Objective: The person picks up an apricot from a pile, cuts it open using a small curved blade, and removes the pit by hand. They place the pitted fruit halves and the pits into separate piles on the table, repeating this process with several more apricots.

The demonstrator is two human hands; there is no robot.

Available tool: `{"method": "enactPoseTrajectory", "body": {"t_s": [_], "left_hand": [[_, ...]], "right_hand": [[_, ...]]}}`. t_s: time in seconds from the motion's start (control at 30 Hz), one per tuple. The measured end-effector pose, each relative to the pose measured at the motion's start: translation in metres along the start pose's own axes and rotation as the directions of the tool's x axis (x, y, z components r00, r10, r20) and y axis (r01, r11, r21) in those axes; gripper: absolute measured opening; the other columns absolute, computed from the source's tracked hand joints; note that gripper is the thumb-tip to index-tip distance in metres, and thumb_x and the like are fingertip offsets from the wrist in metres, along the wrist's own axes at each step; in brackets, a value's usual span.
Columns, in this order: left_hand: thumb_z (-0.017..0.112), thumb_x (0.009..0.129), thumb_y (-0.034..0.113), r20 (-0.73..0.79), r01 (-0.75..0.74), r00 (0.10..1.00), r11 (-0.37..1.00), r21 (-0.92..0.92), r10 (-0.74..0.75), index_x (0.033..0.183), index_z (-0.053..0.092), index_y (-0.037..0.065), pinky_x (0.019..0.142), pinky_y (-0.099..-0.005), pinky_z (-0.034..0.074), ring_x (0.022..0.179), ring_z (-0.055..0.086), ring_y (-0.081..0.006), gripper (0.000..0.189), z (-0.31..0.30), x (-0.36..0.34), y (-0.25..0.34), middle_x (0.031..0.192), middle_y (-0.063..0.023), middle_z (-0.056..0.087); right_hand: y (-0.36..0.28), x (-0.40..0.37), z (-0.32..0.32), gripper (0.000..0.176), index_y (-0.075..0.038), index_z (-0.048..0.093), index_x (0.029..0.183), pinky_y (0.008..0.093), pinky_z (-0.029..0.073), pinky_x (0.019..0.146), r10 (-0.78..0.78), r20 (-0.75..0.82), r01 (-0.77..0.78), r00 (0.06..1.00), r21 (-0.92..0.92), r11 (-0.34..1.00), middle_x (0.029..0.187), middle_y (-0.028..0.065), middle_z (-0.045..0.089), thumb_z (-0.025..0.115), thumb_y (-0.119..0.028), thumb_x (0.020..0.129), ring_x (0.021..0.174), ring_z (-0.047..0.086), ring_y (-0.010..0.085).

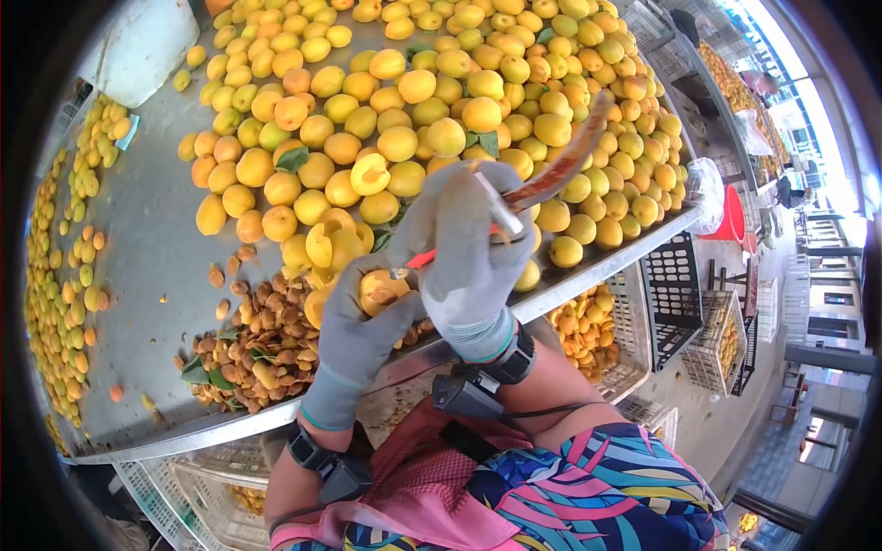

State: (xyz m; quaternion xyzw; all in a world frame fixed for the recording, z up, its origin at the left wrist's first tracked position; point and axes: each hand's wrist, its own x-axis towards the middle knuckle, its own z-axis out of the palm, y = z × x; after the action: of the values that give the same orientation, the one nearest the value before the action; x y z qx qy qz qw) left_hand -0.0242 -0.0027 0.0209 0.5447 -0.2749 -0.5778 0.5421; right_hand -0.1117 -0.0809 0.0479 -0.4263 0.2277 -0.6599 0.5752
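The left hand, in a grey knit glove, curls its thumb and fingers around a cut, round orange-yellow fruit, near the steel table's near edge. The right hand, gloved alike, is closed around a slim red tool with a metal tip — its long axis slants from far right to near left, the tip at the fruit's far-right rim; whether they touch, I cannot tell. A long, curved, reddish-brown piece juts far right from that fist — possibly the same tool. Brown pits lie left of the fruit.
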Motion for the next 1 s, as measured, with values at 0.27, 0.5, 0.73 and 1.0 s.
{"method": "enactPoseTrajectory", "body": {"t_s": [0.27,0.5,0.73,1.0], "left_hand": [[0.068,0.082,0.005,-0.028,-0.122,0.991,0.983,0.136,0.127,0.107,0.054,0.001,0.056,-0.0211,0.050,0.069,0.060,-0.0070,0.030,-0.001,0.003,-0.012,0.087,-0.0040,0.062],[0.069,0.080,0.003,0.012,-0.224,0.973,0.934,0.277,0.230,0.108,0.057,0.003,0.070,-0.0240,0.052,0.078,0.062,-0.0075,0.030,-0.007,0.005,-0.019,0.094,-0.0037,0.066],[0.069,0.081,0.004,0.134,0.287,0.952,0.953,-0.095,-0.274,0.114,0.054,0.003,0.054,-0.0199,0.045,0.063,0.056,-0.0057,0.036,-0.020,-0.005,0.005,0.087,-0.0022,0.064],[0.071,0.080,0.003,0.420,0.543,0.816,0.777,-0.319,-0.398,0.126,0.048,0.002,0.045,-0.0183,0.035,0.053,0.050,-0.0063,0.052,-0.039,-0.006,0.010,0.083,-0.0025,0.062]], "right_hand": [[0.004,-0.009,0.006,0.017,0.001,0.059,0.091,0.0249,0.045,0.065,0.171,0.035,-0.165,0.985,-0.142,0.976,0.083,0.0037,0.060,0.067,-0.010,0.081,0.073,0.055,0.0097],[0.014,-0.004,0.007,0.018,0.001,0.059,0.087,0.0218,0.041,0.061,0.342,0.251,-0.305,0.905,-0.176,0.936,0.078,0.0012,0.057,0.068,-0.014,0.083,0.069,0.051,0.0074],[0.010,0.006,0.008,0.041,-0.007,0.047,0.079,0.0228,0.027,0.038,0.476,0.373,-0.523,0.797,0.032,0.852,0.051,-0.0027,0.036,0.045,-0.043,0.099,0.040,0.033,0.0074],[0.012,0.008,0.005,0.044,-0.013,0.050,0.084,0.0241,0.023,0.034,0.530,0.414,-0.671,0.740,0.393,0.629,0.050,-0.0066,0.028,0.033,-0.049,0.101,0.034,0.025,0.0072]]}}
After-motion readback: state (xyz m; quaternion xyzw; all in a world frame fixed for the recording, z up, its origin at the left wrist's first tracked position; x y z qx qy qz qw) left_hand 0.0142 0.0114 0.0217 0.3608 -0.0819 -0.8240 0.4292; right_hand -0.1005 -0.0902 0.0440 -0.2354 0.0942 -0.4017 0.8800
